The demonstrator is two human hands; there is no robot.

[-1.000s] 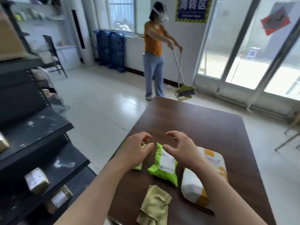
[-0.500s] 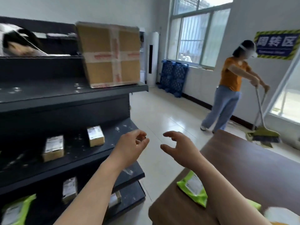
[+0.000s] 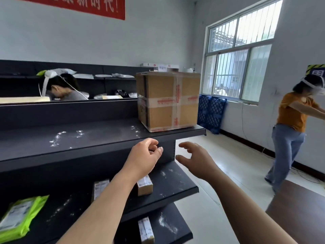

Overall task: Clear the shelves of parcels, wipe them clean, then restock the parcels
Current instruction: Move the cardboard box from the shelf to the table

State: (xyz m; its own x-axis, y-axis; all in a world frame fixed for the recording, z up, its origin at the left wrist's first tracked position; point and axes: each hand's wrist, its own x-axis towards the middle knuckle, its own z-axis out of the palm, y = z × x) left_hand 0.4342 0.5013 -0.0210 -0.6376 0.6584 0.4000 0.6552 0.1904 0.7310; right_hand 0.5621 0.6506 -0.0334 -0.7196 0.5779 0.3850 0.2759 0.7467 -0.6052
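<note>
A big taped cardboard box (image 3: 168, 101) stands on the right end of the top black shelf (image 3: 73, 138), which is dusted with white specks. Both my hands are raised below and in front of it, empty. My left hand (image 3: 144, 159) has loosely curled fingers in front of the shelf's edge. My right hand (image 3: 197, 159) is spread with relaxed fingers off the shelf's right end. On the middle shelf (image 3: 175, 180) lie two small brown parcels (image 3: 145, 185) and a green mailer (image 3: 19, 217). Another small parcel (image 3: 146, 229) lies on the lowest shelf.
A person in an orange top (image 3: 292, 138) stands on the floor at the right. The corner of the brown table (image 3: 299, 212) shows at lower right. Another person (image 3: 61, 88) bends behind the shelf unit. Blue pallets (image 3: 211, 115) lean under the window.
My view has swung left and up from the table with its mailers to the shelf unit. Both empty hands have risen toward the top shelf and the big box.
</note>
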